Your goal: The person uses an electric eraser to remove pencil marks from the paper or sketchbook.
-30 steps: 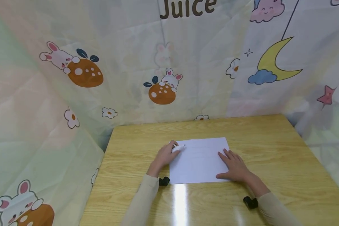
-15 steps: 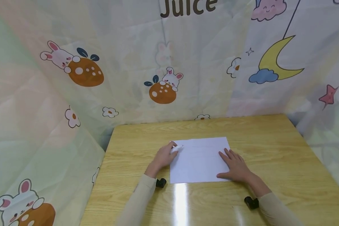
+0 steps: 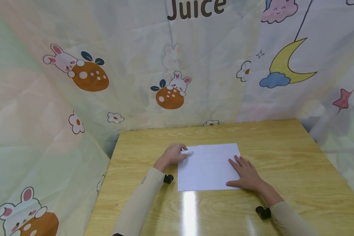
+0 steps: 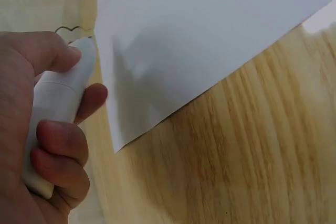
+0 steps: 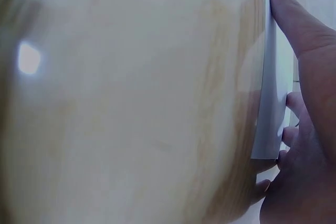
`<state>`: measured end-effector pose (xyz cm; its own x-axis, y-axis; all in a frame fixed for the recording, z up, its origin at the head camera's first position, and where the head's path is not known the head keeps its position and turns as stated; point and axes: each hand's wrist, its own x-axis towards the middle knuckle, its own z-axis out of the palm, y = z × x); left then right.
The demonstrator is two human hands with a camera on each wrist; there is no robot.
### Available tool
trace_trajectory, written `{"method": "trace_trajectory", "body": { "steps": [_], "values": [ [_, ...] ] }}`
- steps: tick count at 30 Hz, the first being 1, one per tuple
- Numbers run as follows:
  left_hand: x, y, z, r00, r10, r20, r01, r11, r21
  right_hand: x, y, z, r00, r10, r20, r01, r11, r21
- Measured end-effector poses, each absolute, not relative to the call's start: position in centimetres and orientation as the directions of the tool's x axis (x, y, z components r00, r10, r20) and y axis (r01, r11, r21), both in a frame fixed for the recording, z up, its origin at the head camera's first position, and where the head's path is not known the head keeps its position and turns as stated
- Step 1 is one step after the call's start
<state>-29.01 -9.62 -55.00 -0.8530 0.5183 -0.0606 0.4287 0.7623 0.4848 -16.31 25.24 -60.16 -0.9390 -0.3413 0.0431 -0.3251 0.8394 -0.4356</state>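
My left hand grips a thick white pen-shaped tool at the upper left corner of a white sheet of paper. In the left wrist view the tool has a tapered tip and a thin seam round its body. My thumb lies along it near the tip, and several fingers curl round it from the other side. The tip points over the sheet in the head view. My right hand lies spread on the sheet's right edge, thumb and fingers apart, pressing it to the table. Faint lines cross the paper's upper part.
The wood-grain table extends round the sheet on all sides. A printed cloth hangs behind the table and along its sides. Black wrist camera mounts stick out beside both sleeves. Glare lies in front of the paper.
My left hand has shifted a little away from me and its wrist has turned, so the white tool lies more level across the sheet. My right hand and the paper stay in place.
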Motion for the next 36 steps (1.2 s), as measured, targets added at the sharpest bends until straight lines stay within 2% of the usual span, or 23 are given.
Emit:
{"method": "trace_trajectory", "body": {
  "steps": [11,23,28,36],
  "values": [
    [-29.0,-8.9,-54.0,-0.863,0.493,-0.106,0.388,0.783,0.486,-16.4,25.2,-59.9,-0.941,-0.335,0.042,-0.319,0.841,-0.437],
    [-29.7,-8.1,-54.1,-0.808,0.580,-0.100,0.495,0.762,0.417,-16.4,25.2,-60.1,-0.942,-0.335,0.015,-0.308,0.846,-0.436],
    [-30.0,-7.6,-54.0,-0.778,0.612,-0.142,0.526,0.757,0.387,-16.4,25.4,-59.8,-0.939,-0.342,0.022,-0.319,0.850,-0.419],
    [-29.4,-7.6,-54.5,-0.796,0.586,-0.151,0.493,0.773,0.399,-16.3,25.1,-59.7,-0.940,-0.341,0.001,-0.310,0.854,-0.419]
  ]
}}
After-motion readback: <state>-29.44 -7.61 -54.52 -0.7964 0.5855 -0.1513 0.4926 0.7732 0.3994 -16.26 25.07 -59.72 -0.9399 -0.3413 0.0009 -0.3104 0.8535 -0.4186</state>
